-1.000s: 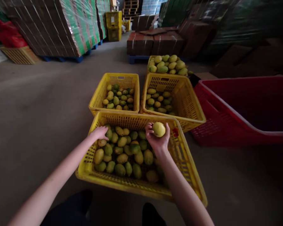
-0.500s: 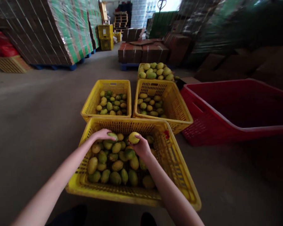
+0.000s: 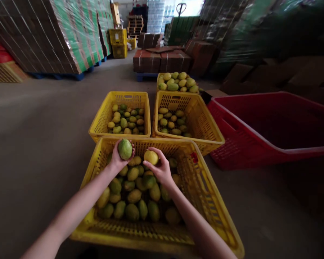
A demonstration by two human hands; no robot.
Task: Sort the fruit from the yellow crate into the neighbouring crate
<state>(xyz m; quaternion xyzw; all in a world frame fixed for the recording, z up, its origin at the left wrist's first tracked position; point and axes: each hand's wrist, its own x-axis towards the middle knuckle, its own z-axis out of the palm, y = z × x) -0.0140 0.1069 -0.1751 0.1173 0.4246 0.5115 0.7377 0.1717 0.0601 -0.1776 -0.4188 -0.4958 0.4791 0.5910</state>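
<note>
My left hand (image 3: 116, 158) is wrapped round a green oval fruit (image 3: 125, 149), held up at the far left rim of the nearest yellow crate (image 3: 209, 196). My right hand (image 3: 161, 167) grips a yellow oval fruit (image 3: 151, 157) between thumb and fingers, a short way to the right and over the same crate. Below both hands, a layer of green and yellow fruit (image 3: 134, 196) covers much of the crate floor. The exact kind of fruit is hard to tell.
Behind the near crate stand a left yellow crate (image 3: 98, 120) and a right yellow crate (image 3: 202, 124), both partly filled with fruit. A heaped crate of fruit (image 3: 178, 82) is farther back. A large red bin (image 3: 224, 144) stands at right. Wrapped stacks (image 3: 72, 36) rise at left.
My left hand has lifted the green fruit from the pile and turned it upward. The right hand keeps the yellow fruit, moved slightly left, its grip turned.
</note>
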